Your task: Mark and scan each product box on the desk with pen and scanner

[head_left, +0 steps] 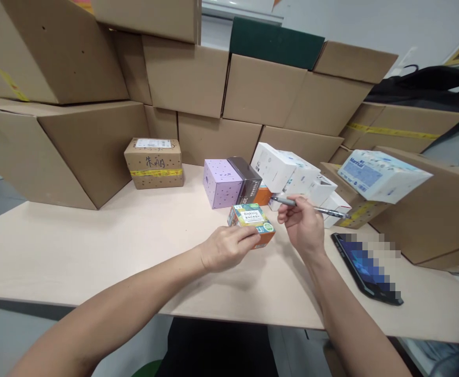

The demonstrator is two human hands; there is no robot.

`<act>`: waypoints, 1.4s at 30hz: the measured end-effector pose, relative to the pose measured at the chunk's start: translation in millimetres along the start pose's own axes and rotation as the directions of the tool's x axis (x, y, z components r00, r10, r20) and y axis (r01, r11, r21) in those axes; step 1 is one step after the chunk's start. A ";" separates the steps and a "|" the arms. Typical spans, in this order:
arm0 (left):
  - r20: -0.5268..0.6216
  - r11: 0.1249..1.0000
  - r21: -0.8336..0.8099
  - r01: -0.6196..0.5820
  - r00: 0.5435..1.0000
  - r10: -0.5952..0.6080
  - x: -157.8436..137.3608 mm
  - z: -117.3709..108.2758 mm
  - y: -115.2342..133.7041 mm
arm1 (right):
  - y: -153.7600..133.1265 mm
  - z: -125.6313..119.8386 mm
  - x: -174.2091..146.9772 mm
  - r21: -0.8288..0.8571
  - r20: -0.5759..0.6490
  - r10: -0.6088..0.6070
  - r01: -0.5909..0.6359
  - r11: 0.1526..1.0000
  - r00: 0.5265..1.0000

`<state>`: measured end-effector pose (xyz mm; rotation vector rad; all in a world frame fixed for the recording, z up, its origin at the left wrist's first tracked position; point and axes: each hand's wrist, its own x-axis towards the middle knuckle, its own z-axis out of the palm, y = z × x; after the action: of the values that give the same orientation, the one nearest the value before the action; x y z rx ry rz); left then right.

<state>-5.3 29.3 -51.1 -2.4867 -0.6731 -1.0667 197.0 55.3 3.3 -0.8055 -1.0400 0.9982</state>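
Note:
My left hand (229,247) grips a small orange, yellow and teal box (249,215) with a white label, its fingers over the near side. In my right hand (301,222) is a grey pen (327,211), held between thumb and fingers with its tip pointing left, above and to the right of that box. Just behind the held box stand a purple speckled box (220,183) and a dark brown box (247,178). Another orange box (263,196) shows partly between the brown box and the white boxes (274,167).
Cardboard boxes (266,89) form a wall along the back. A taped parcel (156,165) with handwriting stands at the back left of the table (96,251). To the right are a blue and white tissue pack (379,175) on a taped carton and a dark tablet-like device (365,269).

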 end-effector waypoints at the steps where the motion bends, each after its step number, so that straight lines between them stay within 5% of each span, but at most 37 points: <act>1: 0.007 0.999 0.020 -0.039 0.999 0.039 -0.1 0.2 2.0 | 0.0 1.6 -2.6 -0.014 0.046 0.019 -0.018 1.000 0.999; 8: 0.007 0.983 0.058 -0.176 0.984 0.175 1.9 -4.9 5.2 | 6.1 8.1 -17.6 -0.294 0.178 0.000 0.053 0.954 0.984; 16: 0.099 0.999 0.011 -0.046 0.994 0.045 -1.6 2.7 6.1 | 19.0 8.4 -20.3 -0.571 0.214 -0.160 0.256 0.780 0.964; 23: 0.138 1.000 0.011 0.002 0.990 -0.003 1.6 1.0 7.7 | 18.0 8.4 -19.8 -0.610 0.301 -0.171 0.327 0.722 0.938; 42: 0.010 0.998 0.044 -0.052 0.999 0.052 5.3 -1.0 9.3 | 16.4 12.1 -18.0 -0.640 0.375 -0.165 0.384 0.666 0.912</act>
<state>2.4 22.6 -47.7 -2.4593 -0.6243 -1.0114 177.9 45.2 -13.2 -1.0897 -1.8033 0.4232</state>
